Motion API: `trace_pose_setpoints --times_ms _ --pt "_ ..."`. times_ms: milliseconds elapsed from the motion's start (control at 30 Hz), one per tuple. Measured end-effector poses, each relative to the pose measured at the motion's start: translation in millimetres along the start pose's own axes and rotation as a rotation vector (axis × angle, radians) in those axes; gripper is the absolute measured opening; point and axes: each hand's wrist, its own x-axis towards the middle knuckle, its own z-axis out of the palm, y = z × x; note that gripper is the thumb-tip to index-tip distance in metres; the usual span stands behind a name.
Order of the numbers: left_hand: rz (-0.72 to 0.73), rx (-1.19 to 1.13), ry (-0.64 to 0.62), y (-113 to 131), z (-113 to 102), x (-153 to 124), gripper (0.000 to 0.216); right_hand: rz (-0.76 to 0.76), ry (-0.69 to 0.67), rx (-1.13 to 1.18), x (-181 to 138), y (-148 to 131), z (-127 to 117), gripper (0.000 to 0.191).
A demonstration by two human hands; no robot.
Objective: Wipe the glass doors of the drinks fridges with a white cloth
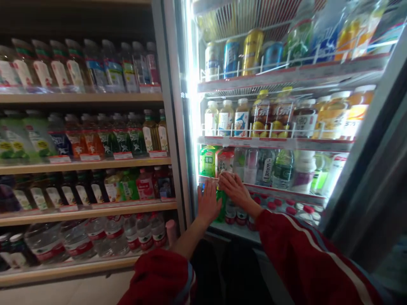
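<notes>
My left hand (209, 204) is raised before the lower shelf of the lit drinks fridge, its fingers stretched out and holding nothing I can see. Beside it, my right hand (235, 190) rests at the price-strip edge (280, 191) of that shelf, with the fingers bent and pressed together. Whatever lies under those fingers is hidden. Just above the hands stand a green drink carton (208, 162) and a red drink carton (224, 160). A green bottle (221, 207) shows partly between my hands, on the fridge floor.
Upper fridge shelves hold tea bottles (260, 112) and cans (252, 51). Red-capped water bottles (241, 217) stand at the bottom. To the left is a wooden shelf unit (95, 166) of bottled drinks. The fridge door (359, 140) stands at the right.
</notes>
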Motion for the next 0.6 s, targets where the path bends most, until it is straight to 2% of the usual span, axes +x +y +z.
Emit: trace_pose_setpoints --times_ms 200,467,600 --pt "0.029 -0.022 0.003 13.7 -6.5 15.5 0.063 0.142 0.012 -0.008 5.8 27.1 -18.4 0.045" --pt "0.088 -0.066 -0.032 28.4 -8.7 28.3 0.064 0.083 -0.047 -0.001 -24.3 27.4 -21.2 0.048" --pt "0.106 -0.061 -0.015 34.0 -10.6 36.5 0.066 0.178 -0.002 -0.025 -16.5 48.4 -34.1 0.046"
